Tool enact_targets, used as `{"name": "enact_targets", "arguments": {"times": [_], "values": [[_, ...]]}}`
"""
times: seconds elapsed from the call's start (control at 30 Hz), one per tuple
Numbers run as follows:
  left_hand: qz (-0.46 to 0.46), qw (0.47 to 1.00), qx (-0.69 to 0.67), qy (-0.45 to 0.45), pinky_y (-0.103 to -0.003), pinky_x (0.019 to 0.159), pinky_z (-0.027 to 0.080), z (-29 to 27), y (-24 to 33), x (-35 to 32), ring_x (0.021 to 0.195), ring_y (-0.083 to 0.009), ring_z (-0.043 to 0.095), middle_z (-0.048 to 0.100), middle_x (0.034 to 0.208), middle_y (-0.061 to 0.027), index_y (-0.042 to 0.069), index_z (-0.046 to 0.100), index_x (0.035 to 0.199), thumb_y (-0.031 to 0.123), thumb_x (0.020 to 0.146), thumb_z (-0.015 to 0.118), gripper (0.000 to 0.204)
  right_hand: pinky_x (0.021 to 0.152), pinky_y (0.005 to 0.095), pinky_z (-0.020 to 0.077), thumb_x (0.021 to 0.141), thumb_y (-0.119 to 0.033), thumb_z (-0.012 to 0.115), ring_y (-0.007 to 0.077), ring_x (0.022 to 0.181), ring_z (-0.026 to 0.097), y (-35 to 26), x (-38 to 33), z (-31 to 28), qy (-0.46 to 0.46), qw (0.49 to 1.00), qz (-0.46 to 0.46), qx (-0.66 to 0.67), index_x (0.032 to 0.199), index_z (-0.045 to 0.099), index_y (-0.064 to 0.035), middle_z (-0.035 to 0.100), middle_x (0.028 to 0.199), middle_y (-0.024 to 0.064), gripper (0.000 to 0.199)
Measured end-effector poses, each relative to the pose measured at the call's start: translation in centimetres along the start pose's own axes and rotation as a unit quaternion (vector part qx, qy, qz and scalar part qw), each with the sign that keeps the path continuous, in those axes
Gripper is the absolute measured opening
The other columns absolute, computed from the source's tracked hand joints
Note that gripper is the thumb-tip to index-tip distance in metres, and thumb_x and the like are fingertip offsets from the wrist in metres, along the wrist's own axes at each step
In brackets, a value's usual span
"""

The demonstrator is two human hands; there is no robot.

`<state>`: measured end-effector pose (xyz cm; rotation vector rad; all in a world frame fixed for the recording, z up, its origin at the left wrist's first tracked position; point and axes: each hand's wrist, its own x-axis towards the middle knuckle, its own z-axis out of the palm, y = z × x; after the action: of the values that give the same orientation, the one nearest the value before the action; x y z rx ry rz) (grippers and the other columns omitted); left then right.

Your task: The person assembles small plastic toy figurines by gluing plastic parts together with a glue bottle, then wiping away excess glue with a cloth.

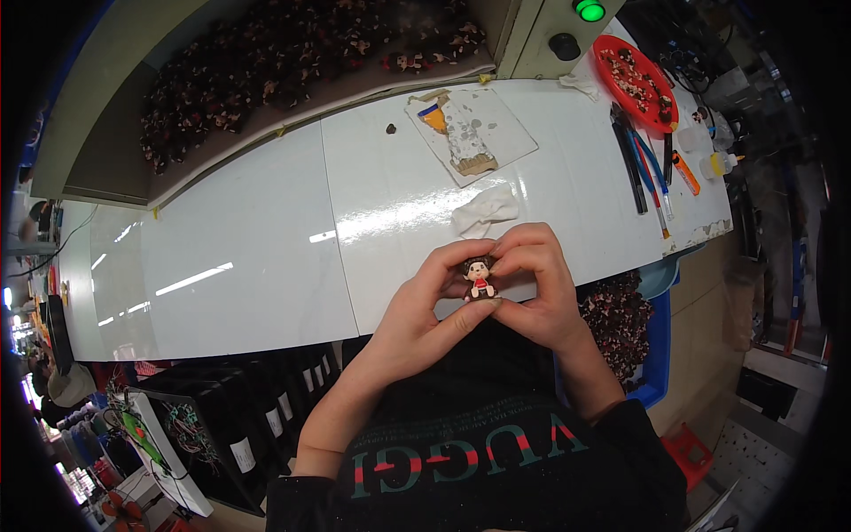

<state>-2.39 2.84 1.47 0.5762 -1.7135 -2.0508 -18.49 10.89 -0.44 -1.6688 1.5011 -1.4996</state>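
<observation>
Between my two hands, just above the table's near edge, is a small figurine (480,277) with dark brown hair, a pale face and a red top; it sits upright and faces me. My left hand (433,297) grips it from the left, forefinger at the head and thumb at the base. From the right, my right hand (536,282) closes on it too, fingertips by the head and thumb low near the base. The figurine's back is hidden. Just beyond my fingers a crumpled white cloth (485,211) lies on the white table (257,257).
Farther back lies a stained board (514,133) with an orange-and-blue piece. A red tray (671,105) of small parts, several brushes and pens (640,168) and an orange cutter (685,173) are at the right. A lightbox-like bay (510,44) heaped with figurines stands behind; a blue crate (657,381) is below right.
</observation>
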Motion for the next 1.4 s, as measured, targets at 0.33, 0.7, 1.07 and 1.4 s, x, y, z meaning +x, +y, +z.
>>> {"name": "enact_targets", "arguments": {"times": [0.33,0.7,1.07,1.4], "values": [[0.036,0.997,0.048,0.048,-0.028,0.082,0.051,-0.2,-0.4,-0.2,0.096,-0.0174,0.059,0.054,0.112,-0.0108,0.002,0.047,0.123,0.008,0.084,0.065,0.044,0.077,0.0312,0.0471,0.064,-0.001,0.075,0.0238,0.092,0.053,-0.3,0.4,1.3,0.007,0.999,-0.016,-0.038,0.096,0.054,-0.0083,0.052,0.1,0.0092,0.039],[0.063,0.979,0.16,0.113,-0.028,0.07,0.054,-0.1,-0.6,-0.3,0.083,-0.0199,0.062,0.055,0.099,-0.0113,0.003,0.05,0.119,0.011,0.08,0.069,0.043,0.072,0.0321,0.0469,0.065,-0.002,0.074,0.025,0.085,0.054,0.0,0.4,2.7,0.039,0.996,-0.016,-0.083,0.094,0.054,-0.0058,0.056,0.092,0.0087,0.035],[0.087,0.974,0.169,0.121,-0.028,0.07,0.054,-0.5,-1.4,-0.3,0.083,-0.0213,0.062,0.057,0.098,-0.0117,0.003,0.052,0.116,0.01,0.08,0.068,0.04,0.062,0.0269,0.0524,0.068,0.003,0.071,0.0202,0.083,0.055,-0.1,0.5,3.1,0.03,0.995,-0.025,-0.088,0.093,0.054,-0.0027,0.053,0.092,0.0098,0.031],[0.085,0.977,0.154,0.117,-0.029,0.073,0.052,0.7,-0.8,0.6,0.084,-0.0225,0.062,0.058,0.1,-0.0132,0.002,0.054,0.112,0.008,0.08,0.068,0.035,0.073,0.034,0.0475,0.065,0.001,0.072,0.0263,0.085,0.055,0.2,0.1,1.5,0.03,0.995,-0.02,-0.09,0.094,0.055,-0.0049,0.054,0.094,0.0111,0.035]]}}
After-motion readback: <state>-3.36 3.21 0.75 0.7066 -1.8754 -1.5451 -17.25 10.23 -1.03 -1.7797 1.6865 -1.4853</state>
